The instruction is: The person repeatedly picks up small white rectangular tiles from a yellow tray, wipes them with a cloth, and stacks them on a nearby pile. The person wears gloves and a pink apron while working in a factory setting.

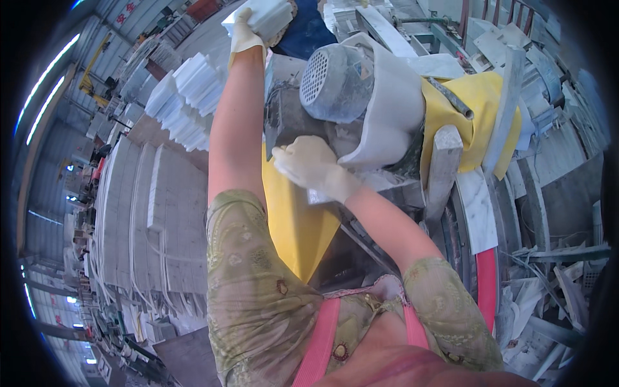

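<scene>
My left hand [243, 35], in a pale glove, is stretched far out at the top. Its fingers close on the edge of a white block [265, 17] that looks like stone strips stacked together. Nearer to me, my gloved right hand [309, 166] is curled beside a dusty machine with a round grey motor [335, 82]. What its fingers hold, if anything, is hidden. A small shiny pale piece [319, 196] shows just below that hand. Under it hangs a yellow sheet [296, 226], in front of my body.
White strips [187, 97] are stacked left of my left forearm, with large upright slabs [174, 213] nearer. A pale cover [390, 97] wraps around the motor. Right of it are a yellow cloth [467, 106], a wooden post [445, 164], a marble strip [476, 209] and scattered offcuts [529, 290].
</scene>
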